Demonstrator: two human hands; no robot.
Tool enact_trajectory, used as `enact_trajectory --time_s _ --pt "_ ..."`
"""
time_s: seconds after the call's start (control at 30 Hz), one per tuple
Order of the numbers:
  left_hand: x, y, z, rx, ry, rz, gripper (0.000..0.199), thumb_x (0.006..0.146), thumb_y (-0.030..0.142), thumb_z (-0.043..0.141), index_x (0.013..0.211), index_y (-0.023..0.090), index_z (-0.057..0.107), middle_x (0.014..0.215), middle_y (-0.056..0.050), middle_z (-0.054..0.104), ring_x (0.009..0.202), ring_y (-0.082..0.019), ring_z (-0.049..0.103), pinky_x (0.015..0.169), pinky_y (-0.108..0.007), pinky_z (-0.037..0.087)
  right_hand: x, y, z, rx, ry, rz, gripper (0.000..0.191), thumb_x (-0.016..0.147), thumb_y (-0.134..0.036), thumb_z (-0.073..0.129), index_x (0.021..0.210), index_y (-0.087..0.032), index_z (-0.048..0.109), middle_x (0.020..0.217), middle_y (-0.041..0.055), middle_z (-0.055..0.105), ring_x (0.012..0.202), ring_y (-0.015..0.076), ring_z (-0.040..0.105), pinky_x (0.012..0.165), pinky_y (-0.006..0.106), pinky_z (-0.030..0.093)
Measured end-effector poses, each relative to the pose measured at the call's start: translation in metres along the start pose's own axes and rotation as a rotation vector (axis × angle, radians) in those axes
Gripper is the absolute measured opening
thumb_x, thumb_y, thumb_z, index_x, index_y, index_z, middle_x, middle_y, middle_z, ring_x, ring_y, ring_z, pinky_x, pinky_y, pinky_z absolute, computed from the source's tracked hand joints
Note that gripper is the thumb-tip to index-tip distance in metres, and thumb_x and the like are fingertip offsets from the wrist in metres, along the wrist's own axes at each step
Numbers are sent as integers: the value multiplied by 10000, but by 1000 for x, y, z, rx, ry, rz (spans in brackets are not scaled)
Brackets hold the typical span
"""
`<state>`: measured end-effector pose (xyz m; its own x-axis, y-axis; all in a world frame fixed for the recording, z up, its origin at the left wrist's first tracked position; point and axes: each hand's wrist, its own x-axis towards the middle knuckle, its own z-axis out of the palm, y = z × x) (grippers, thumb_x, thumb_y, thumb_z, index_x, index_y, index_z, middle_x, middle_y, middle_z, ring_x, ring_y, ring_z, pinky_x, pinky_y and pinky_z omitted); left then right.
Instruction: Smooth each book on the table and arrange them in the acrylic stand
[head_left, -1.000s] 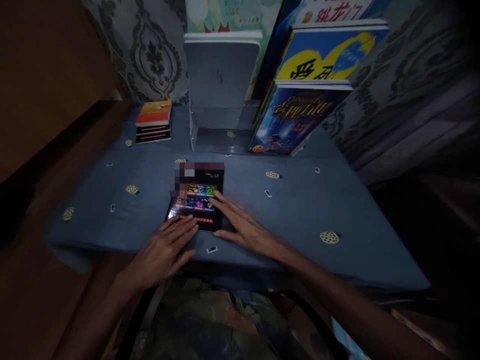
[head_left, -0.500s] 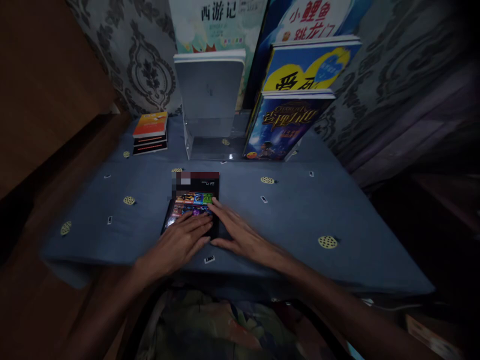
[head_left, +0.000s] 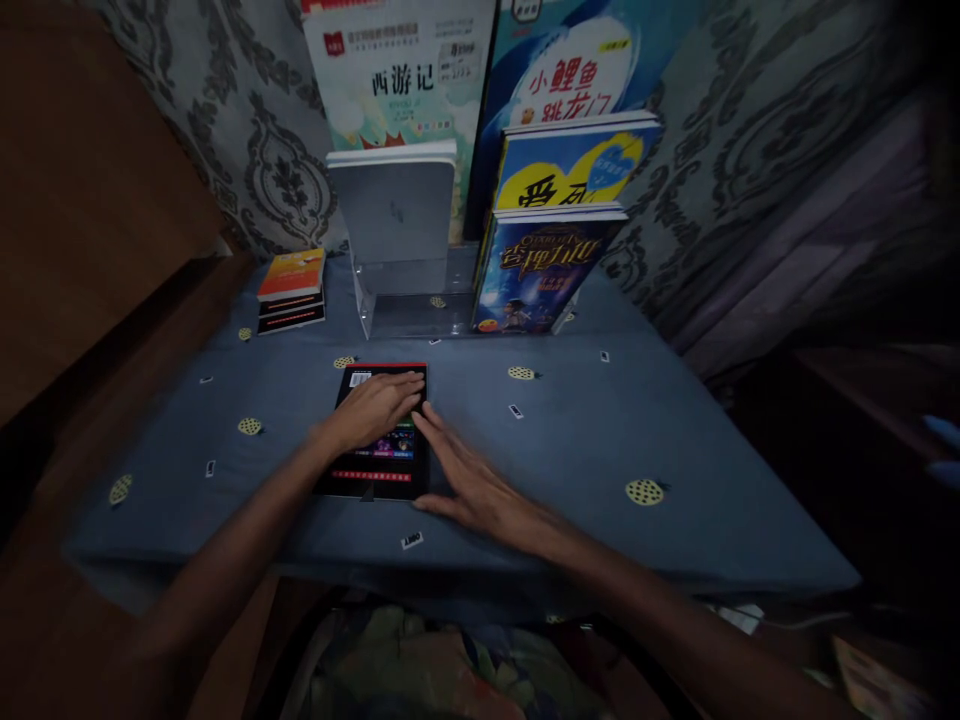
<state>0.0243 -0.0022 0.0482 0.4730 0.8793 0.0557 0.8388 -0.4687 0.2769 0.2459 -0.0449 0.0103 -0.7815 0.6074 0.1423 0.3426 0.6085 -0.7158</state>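
A black book (head_left: 379, 480) with small coloured pictures, a red top edge and a barcode lies flat near the front of the table. My left hand (head_left: 373, 408) rests palm down across its upper part, fingers stretched out to the right, and covers some of the pictures. Along the book's right edge lies my right hand (head_left: 469, 475), its thumb apart from the fingers. The fingertips reach the book's border, and the thumb is by its lower right corner. Neither hand has its fingers wrapped around anything.
A clear book stand (head_left: 409, 315) at the back holds a grey-covered book (head_left: 394, 205) on the left and a dark blue book (head_left: 536, 270) with others behind on the right. A small book pile (head_left: 291, 290) sits at back left. Blue patterned cloth (head_left: 570, 460) covers the table.
My left hand has slid up the book from its lower part, uncovering the lower pictures and a red line of text. My right hand stays at the right edge. The view has tilted up slightly.
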Motion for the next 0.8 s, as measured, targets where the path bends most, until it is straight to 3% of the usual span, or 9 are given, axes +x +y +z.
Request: enact_trajectory --time_s 0.13,0.27,0.6,0.8 --pt "18 -5 -2 33 -17 -7 479 1044 337 301 1394 132 557 1503 -94 519 1398 -202 482 1170 -370 363 -1 3 1 26 6 -16 1098 887 -328 718 1581 -369 -131 1699 95 -7 1554 282 72 1235 565 223" --pt "12 -3 5 90 -8 -19 475 1034 296 322 1456 144 479 1559 -105 442 1456 -225 399 1187 -421 328 1 5 2 65 17 -14 1124 869 -348 739 1582 -367 -129 1699 101 -19 1554 284 52 1236 565 210" --pt "-43 35 0 101 -71 119 416 1030 214 359 1402 162 539 1490 -114 534 1416 -238 458 1148 -444 379 1 5 4 88 58 -28 1141 856 -320 752 1579 -379 -129 1700 85 -4 1553 285 61 1238 573 207" --pt "-80 56 3 60 -90 146 434 1050 273 339 1434 157 505 1491 -102 534 1428 -222 442 1179 -464 351 2 14 9 61 82 -99 1150 848 -323 759 1584 -365 -123 1696 110 45 1550 301 97 1226 595 234"
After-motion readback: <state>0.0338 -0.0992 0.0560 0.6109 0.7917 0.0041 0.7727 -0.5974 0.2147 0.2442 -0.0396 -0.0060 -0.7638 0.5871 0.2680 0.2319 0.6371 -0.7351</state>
